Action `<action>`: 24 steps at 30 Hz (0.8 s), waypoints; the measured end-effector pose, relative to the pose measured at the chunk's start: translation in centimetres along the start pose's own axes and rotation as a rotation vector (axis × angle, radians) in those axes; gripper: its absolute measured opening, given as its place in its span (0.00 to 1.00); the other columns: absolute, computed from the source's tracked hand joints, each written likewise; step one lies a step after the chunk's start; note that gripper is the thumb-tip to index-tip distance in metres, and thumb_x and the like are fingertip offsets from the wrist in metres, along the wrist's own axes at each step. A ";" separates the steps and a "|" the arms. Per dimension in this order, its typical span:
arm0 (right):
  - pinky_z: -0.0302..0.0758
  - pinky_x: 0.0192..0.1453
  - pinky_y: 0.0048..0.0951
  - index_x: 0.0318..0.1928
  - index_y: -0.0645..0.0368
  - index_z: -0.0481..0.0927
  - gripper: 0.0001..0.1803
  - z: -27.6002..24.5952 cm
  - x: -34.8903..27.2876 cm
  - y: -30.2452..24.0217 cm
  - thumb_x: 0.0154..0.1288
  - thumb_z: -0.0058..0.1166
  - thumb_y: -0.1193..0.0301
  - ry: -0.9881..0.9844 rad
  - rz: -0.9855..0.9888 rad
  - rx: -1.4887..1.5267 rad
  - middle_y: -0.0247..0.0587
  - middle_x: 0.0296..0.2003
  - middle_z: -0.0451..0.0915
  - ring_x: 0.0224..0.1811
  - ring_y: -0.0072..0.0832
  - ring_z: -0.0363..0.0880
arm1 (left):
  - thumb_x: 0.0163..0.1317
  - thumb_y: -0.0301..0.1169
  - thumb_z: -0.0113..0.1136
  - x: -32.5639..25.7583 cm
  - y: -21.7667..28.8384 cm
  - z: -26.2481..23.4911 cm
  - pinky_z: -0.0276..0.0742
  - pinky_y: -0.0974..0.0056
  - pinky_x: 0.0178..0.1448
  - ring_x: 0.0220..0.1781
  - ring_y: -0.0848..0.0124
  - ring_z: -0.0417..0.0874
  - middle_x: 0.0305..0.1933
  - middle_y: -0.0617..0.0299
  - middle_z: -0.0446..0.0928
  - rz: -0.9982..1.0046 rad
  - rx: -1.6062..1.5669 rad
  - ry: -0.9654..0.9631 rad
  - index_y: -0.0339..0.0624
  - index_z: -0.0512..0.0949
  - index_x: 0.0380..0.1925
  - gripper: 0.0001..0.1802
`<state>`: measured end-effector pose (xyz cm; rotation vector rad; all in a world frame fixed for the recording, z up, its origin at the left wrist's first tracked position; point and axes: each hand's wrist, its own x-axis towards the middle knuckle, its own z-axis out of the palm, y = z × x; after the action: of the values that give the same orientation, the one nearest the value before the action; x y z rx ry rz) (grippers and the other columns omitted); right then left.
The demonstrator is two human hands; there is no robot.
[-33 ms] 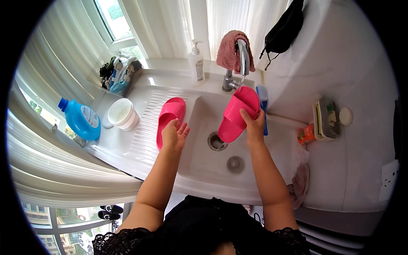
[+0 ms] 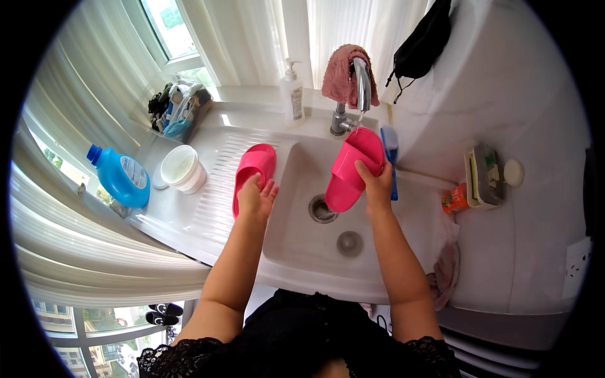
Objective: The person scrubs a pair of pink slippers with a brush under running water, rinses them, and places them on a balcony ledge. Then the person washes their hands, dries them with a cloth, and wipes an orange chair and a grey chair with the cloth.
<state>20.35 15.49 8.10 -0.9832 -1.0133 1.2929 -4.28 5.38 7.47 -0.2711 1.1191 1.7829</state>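
Note:
In my right hand [image 2: 377, 183] is a pink slipper [image 2: 356, 164], tilted over the sink basin [image 2: 296, 236], with my thumb on its strap side. Water runs from the chrome faucet [image 2: 362, 85] onto this slipper's upper end. A matching pink slipper [image 2: 261, 157] lies on the ribbed drainboard [image 2: 217, 183] left of the basin. My left hand [image 2: 253, 200] is open at that slipper's near end, fingers apart and partly covering it. Whether it touches the slipper I cannot tell. A blue brush [image 2: 392, 151] leans at the basin's right side, beyond my right hand.
To the left stand a white tub [image 2: 183, 170], a blue bottle [image 2: 123, 176] and a clear bin [image 2: 183, 116] of odds and ends. A pump bottle [image 2: 292, 94] is behind the basin. A pink cloth [image 2: 337, 75] drapes the faucet. On the right wall hangs a sponge holder [image 2: 484, 179].

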 end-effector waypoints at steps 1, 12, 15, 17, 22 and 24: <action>0.75 0.55 0.28 0.56 0.64 0.64 0.38 0.1 0.0 0.0 0.51 0.73 0.65 -0.004 -0.010 -0.023 0.44 0.50 0.74 0.50 0.28 0.75 | 0.65 0.32 0.57 1.0 0.6 0.2 0.79 0.59 0.48 0.48 0.61 0.78 0.56 0.51 0.64 0.011 -0.043 0.002 0.35 0.62 0.58 0.25; 0.76 0.53 0.30 0.56 0.66 0.64 0.38 0.1 -1.2 -0.4 0.52 0.72 0.64 0.019 0.081 -0.088 0.48 0.51 0.74 0.50 0.30 0.76 | 0.74 0.43 0.44 0.7 -6.8 6.8 0.77 0.59 0.47 0.43 0.63 0.78 0.46 0.57 0.76 -0.286 0.066 -0.346 0.41 0.71 0.47 0.16; 0.76 0.53 0.30 0.57 0.66 0.64 0.37 -0.9 -1.7 -1.3 0.52 0.72 0.65 0.045 0.062 -0.091 0.48 0.51 0.74 0.50 0.31 0.76 | 0.74 0.43 0.43 -0.7 -8.2 7.4 0.72 0.58 0.52 0.43 0.65 0.74 0.47 0.61 0.74 -0.424 0.051 -0.373 0.44 0.72 0.47 0.16; 0.76 0.54 0.30 0.57 0.65 0.64 0.37 -1.8 -1.8 -1.5 0.52 0.72 0.67 0.068 0.054 -0.091 0.47 0.51 0.74 0.50 0.31 0.77 | 0.74 0.45 0.42 -1.8 -8.8 7.2 0.68 0.55 0.56 0.45 0.65 0.72 0.50 0.65 0.73 -0.483 0.086 -0.418 0.48 0.72 0.49 0.16; 0.75 0.56 0.32 0.58 0.65 0.64 0.36 -2.8 -2.1 -1.8 0.55 0.70 0.67 0.139 0.007 -0.071 0.46 0.52 0.75 0.51 0.31 0.76 | 0.76 0.44 0.38 -5.4 -7.7 6.7 0.69 0.47 0.60 0.56 0.57 0.72 0.58 0.59 0.69 -0.569 0.147 -0.424 0.46 0.68 0.54 0.18; 0.74 0.57 0.32 0.58 0.65 0.64 0.35 -2.7 -2.4 -2.1 0.56 0.69 0.66 0.115 -0.011 -0.087 0.46 0.52 0.74 0.52 0.30 0.76 | 0.76 0.44 0.37 -5.5 -7.2 6.4 0.68 0.44 0.63 0.61 0.53 0.71 0.61 0.56 0.67 -0.581 0.118 -0.514 0.44 0.66 0.57 0.20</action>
<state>23.48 13.02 9.29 -1.1039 -0.9911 1.1771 6.22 7.76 10.33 -0.0471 0.6783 1.1691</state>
